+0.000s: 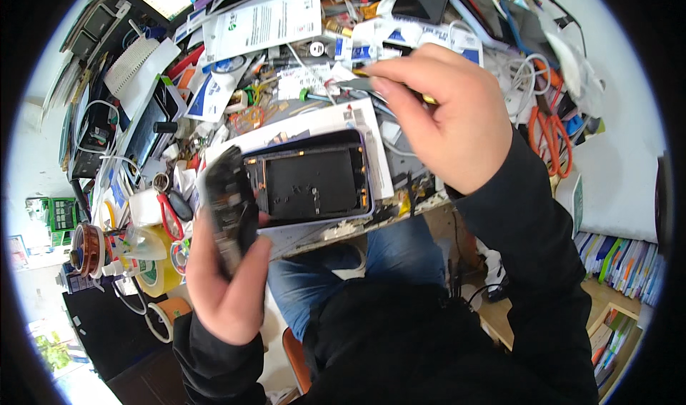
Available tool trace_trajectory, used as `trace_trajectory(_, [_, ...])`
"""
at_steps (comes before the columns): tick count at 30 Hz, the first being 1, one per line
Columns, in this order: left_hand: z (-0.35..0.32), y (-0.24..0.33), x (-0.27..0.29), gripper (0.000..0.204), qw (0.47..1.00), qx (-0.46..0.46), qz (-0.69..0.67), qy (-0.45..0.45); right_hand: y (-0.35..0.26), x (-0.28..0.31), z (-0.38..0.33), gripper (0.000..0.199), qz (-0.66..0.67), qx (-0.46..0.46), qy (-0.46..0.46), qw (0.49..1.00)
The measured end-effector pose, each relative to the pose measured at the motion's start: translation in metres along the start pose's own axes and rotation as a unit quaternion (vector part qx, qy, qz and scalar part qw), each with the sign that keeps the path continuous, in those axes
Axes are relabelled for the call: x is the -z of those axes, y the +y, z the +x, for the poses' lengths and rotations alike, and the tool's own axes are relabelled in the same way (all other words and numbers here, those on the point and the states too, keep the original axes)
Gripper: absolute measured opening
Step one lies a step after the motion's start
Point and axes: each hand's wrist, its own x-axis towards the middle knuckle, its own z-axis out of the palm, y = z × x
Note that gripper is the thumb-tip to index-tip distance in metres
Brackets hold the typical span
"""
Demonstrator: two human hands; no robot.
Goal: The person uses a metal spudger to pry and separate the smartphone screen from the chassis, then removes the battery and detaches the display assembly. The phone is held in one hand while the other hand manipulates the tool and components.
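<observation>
The left hand (227,276) grips a dark circuit board (230,208) upright, just off the desk's (336,233) near edge, beside the opened phone shell (309,183) lying there. The right hand (443,115) pinches tweezers (361,85) above the shell's far side.

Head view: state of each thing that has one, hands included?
Opened phone shell: back off, insides exposed, flat on the bench.
Circuit board: out of the shell, gripped upright.
Left hand: closed on the circuit board.
Right hand: closed on tweezers.
Orange scissors: lying closed.
</observation>
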Motion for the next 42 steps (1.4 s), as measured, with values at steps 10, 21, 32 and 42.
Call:
trace_trajectory(10, [-0.034,-0.023,-0.007,0.046,0.844,0.115,-0.516,-0.096,0.008,-0.002,-0.006,0.022,-0.181,-0.011,-0.066,0.981])
trace_trajectory(21, [-0.067,-0.036,0.007,0.037,0.89,0.069,-0.427,-0.143,-0.128,-0.003,-0.036,0.059,0.324,-0.06,-0.225,0.917])
trace_trajectory(32, [-0.088,-0.056,0.018,0.041,0.842,0.075,-0.499,-0.19,-0.142,-0.018,-0.047,0.051,0.319,0.011,-0.242,0.916])
trace_trajectory(42, [-0.1,-0.065,0.012,0.058,0.794,0.083,-0.556,-0.232,-0.156,-0.017,-0.047,0.015,0.176,-0.043,-0.129,0.975])
